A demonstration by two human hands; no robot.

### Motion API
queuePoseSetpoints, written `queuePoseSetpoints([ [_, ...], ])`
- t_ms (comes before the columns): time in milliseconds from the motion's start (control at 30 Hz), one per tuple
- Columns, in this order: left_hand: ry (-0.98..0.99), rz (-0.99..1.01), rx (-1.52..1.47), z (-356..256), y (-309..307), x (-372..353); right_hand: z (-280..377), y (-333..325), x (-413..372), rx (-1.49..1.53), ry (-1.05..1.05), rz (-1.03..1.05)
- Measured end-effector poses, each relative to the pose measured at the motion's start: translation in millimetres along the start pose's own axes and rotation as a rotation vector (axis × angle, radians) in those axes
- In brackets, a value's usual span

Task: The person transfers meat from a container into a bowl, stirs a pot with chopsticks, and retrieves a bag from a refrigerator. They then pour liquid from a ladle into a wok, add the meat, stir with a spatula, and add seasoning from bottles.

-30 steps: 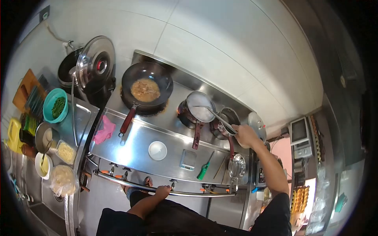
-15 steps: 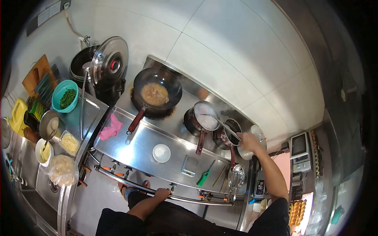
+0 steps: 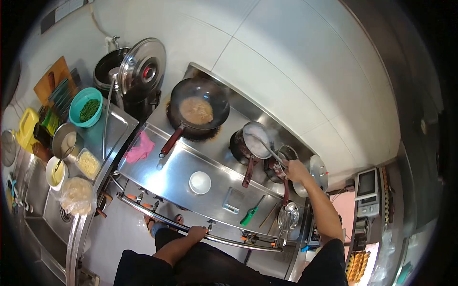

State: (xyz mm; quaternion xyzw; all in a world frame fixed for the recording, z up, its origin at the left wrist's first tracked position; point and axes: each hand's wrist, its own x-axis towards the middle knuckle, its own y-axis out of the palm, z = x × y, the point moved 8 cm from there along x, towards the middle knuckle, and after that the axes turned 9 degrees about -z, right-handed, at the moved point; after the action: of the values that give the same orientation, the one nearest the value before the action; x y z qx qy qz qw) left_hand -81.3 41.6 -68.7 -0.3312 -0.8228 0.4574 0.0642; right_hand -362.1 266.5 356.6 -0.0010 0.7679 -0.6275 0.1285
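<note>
My right hand (image 3: 296,170) is closed around the handle of a long metal ladle (image 3: 271,150). The ladle's far end dips into the cloudy, steaming liquid of a saucepan (image 3: 237,147) on the stove, so its head is hidden. Beneath my right hand is a second, smaller pot (image 3: 273,172) with a dark red handle. My left hand (image 3: 197,232) is wrapped around the metal rail (image 3: 167,223) along the stove's front. A wok (image 3: 220,104) with brownish liquid stands left of the saucepan. A white bowl (image 3: 200,183) sits on the steel ledge in front of them.
On the ledge lie a pink cloth (image 3: 140,148), a small scale (image 3: 233,200) and a green lighter (image 3: 250,215). The left counter holds a turquoise bowl of chopped greens (image 3: 75,108) and a tub of pale bits (image 3: 88,164). A large lid (image 3: 133,71) leans on a tall pot.
The whole view has shifted slightly, moving the stove rightward in the picture. My right hand and the ladle have moved a little at the saucepan. My left hand stays on the rail.
</note>
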Motion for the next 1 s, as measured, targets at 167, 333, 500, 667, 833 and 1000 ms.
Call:
queuePoseSetpoints([
  [167, -0.004, -0.029, -0.019, 0, 0, 0, 2, -9, 1, 0.061, 0.007, 0.020],
  [333, -0.016, -0.001, -0.056, 0, 4, 1, -3, -1, 7, 0.018, -0.001, 0.051],
  [500, -0.017, 0.032, -0.036, 2, 11, 2, -2, 1, 11, 0.023, -0.015, 0.057],
  [667, -0.034, 0.047, -0.059, 1, 1, 0, 0, 0, 7, 0.041, -0.049, 0.035],
  [833, -0.003, 0.050, -0.047, 7, 1, 15, -11, -6, 4, 0.018, -0.105, 0.029],
  [1000, 0.155, -0.021, -0.032, 8, -4, 22, -9, -25, -1, -0.042, -0.141, 0.071],
])
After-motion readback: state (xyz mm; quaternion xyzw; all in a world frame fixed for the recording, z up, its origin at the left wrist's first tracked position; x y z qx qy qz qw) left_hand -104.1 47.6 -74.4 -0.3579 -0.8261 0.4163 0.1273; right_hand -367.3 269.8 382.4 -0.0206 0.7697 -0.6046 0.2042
